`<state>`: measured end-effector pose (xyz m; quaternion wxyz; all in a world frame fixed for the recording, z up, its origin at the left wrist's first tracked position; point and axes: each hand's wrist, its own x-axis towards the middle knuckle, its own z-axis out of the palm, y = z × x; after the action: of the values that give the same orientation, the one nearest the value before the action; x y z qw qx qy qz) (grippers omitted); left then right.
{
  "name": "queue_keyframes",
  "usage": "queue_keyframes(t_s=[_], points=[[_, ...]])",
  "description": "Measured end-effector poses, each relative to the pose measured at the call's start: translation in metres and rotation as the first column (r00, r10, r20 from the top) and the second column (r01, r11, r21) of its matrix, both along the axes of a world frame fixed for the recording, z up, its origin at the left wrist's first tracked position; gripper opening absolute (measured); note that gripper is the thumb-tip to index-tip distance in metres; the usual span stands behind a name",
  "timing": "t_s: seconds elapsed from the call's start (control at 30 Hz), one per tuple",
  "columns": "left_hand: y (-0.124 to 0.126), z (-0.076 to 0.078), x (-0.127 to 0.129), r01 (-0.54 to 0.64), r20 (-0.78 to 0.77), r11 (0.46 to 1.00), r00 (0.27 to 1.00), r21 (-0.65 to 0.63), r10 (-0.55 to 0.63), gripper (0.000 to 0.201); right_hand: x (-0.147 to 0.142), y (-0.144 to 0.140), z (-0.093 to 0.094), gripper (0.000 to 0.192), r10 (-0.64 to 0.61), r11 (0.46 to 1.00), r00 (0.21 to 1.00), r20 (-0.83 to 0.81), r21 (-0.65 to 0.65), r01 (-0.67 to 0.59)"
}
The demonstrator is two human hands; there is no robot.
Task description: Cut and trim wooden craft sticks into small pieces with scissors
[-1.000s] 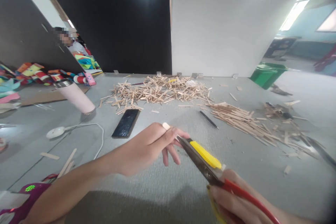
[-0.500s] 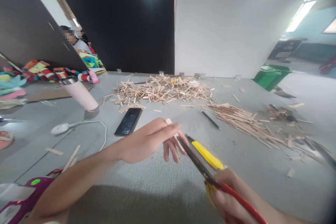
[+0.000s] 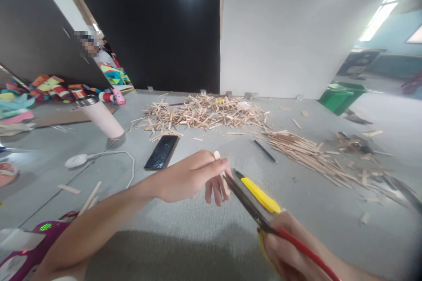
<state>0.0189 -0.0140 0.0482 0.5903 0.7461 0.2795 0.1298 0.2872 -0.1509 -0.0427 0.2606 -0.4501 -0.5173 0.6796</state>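
The left hand (image 3: 189, 175) hovers over the near middle of the grey desk (image 3: 198, 237), its fingers (image 3: 216, 169) pinched together on a short wooden stick (image 3: 220, 171) whose pale end pokes up just above the fingertip. From the near right, the right hand (image 3: 290, 246) grips the red handles of a pair of scissors (image 3: 250, 206), fingers closed around them, and the dark blades meet the lower part of the stick just below the pinch; whether the blades have closed through the wood cannot be told. The step in hand looks like trimming this one stick to length. The next move would call for a steady pinch clear of the blades and a firm squeeze of the handles, since thin wood may spring away when it snaps. A yellow utility knife (image 3: 260, 194) lies on the desk just behind the blades. Farther off sit a heap of cut sticks (image 3: 201, 114), a neater spread of long sticks (image 3: 306, 149) to the right, a black pen (image 3: 265, 151) between them, a phone (image 3: 162, 152) and a pink tumbler (image 3: 100, 116) to the left
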Motion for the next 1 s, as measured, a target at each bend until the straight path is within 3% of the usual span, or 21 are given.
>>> queue_keyframes(t_s=[0.23, 0.53, 0.77, 1.0], points=[[-0.001, -0.002, 0.001, -0.013, -0.028, 0.999, 1.000, 0.053, 0.014, 0.062, -0.003, 0.005, 0.001, 0.059, -0.001, 1.000, 0.999, -0.044, -0.014, 0.000], [-0.001, -0.003, 0.001, -0.014, -0.025, 0.999, 1.000, 0.030, 0.015, 0.064, -0.001, 0.007, -0.002, 0.057, 0.008, 1.000, 0.999, -0.035, 0.027, -0.007], [0.004, -0.004, 0.001, 0.026, -0.040, 1.000, 0.999, -0.001, -0.026, 0.064, -0.002, 0.013, 0.006, 0.068, 0.123, 0.990, 0.992, -0.027, 0.067, -0.121], [0.008, -0.001, -0.003, 0.038, -0.175, 0.996, 0.984, 0.086, -0.022, 0.063, -0.010, 0.014, 0.008, 0.079, 0.110, 0.993, 0.992, -0.060, -0.044, -0.113]])
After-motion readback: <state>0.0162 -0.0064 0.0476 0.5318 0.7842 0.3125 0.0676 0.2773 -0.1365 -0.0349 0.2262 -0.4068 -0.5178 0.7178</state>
